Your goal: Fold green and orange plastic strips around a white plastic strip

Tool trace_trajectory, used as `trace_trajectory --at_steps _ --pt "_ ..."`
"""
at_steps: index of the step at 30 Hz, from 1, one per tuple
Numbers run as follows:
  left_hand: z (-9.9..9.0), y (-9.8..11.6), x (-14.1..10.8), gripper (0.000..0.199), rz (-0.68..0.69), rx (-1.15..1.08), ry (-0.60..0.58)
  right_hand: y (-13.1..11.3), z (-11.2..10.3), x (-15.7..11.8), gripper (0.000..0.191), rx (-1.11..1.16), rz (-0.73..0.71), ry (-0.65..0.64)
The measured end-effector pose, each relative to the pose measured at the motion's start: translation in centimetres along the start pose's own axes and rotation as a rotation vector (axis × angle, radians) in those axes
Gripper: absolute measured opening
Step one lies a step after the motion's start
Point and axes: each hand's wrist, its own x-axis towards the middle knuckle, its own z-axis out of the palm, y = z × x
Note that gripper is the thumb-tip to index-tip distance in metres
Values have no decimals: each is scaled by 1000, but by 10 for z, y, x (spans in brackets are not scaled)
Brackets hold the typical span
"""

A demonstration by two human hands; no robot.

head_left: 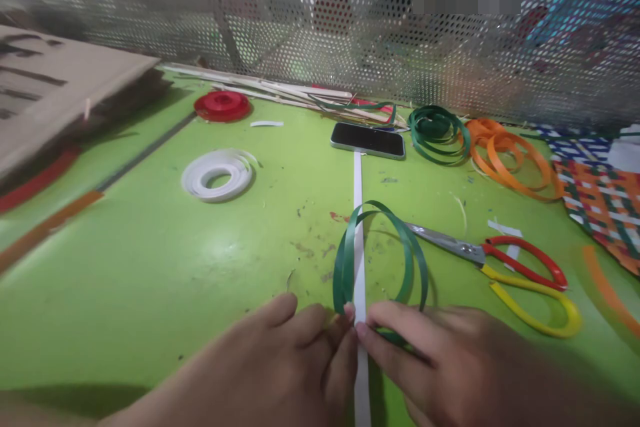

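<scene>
A long white strip (pixel 358 207) runs from under a phone (pixel 369 139) toward the near edge of the view. My left hand (pixel 300 353) pinches at the strip's left side, where a looped green strip (pixel 423 267) meets it. From the right, my right hand (pixel 435 353) closes its fingers on the green loops beside the white strip. The fingertips of both hands nearly touch. The green loops stand up above the hands. Scissors (pixel 465 250) with red and yellow handles lie to the right of the loops.
White (pixel 193 177) and red (pixel 223 107) coils lie left; green (pixel 465 140) and orange (pixel 530 180) coils lie back right. Woven sheet (pixel 610 207) at right, cardboard (pixel 75 80) at left. Thin sticks (pixel 300 90) lie before a perforated metal panel (pixel 300 33).
</scene>
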Motion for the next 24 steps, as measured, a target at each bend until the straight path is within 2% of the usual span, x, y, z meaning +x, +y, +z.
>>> trace_trajectory --at_steps 4,9,14,18,24 --pt "5 2 -4 30 -1 11 -19 -1 -3 3 49 -11 2 31" --pt "-5 -6 6 19 -16 -124 -48 -4 1 2 55 -29 31 8" --pt "-13 -8 11 17 -24 -114 -61 -3 2 -1 47 -42 33 1" --pt "-13 -4 9 20 -2 -86 -74 0 3 0 33 -6 16 -54" --pt "-10 -6 3 31 34 -68 -120 1 6 -1 32 56 20 -140"
